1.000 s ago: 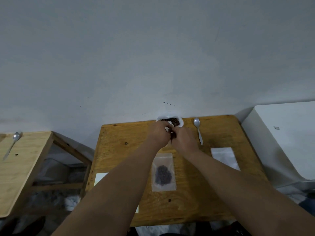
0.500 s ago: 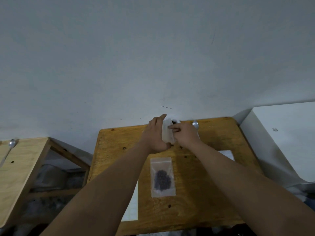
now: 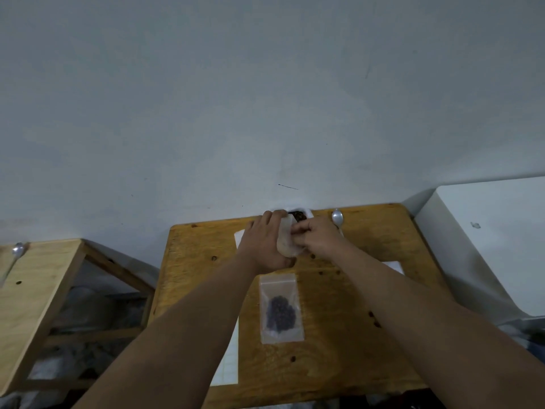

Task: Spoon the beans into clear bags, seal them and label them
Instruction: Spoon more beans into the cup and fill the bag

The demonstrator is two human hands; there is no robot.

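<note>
Hands meet at the far edge of the table (image 3: pixel 368 349), close to the wall. The left hand (image 3: pixel 262 245) has its back up, fingers stretched along the left side of a clear bag (image 3: pixel 285 242) and thumb tucked under the bag's near end, so the bag is clasped against the palm. The right hand (image 3: pixel 320 242) comes in from the other side with fingers curled tight, pinching the bag's right edge. Both hands have hold of it, and it stands on edge between them. It looks pale and cloudy, and I cannot tell from here whether anything is in it. Just behind the hands, right at the table's far rim, sits a white bowl (image 3: pixel 308 212) with dark beans (image 3: pixel 297 215) in it, partly hidden by the fingers. A spoon (image 3: pixel 338 217) lies just right of the bowl, round end toward the wall, its handle running behind the right hand. Nearer me, between the two forearms, a filled bag (image 3: pixel 281 308) lies flat with a dark heap in its middle. A white sheet (image 3: pixel 228 364) shows under the left forearm, a white corner (image 3: pixel 239 239) beyond the left wrist, and a white strip (image 3: pixel 395 265) past the right forearm. To the left stands a second table (image 3: pixel 38 305) with a second spoon (image 3: pixel 17 250) at its far edge. To the right is a white box (image 3: pixel 495 237).
</note>
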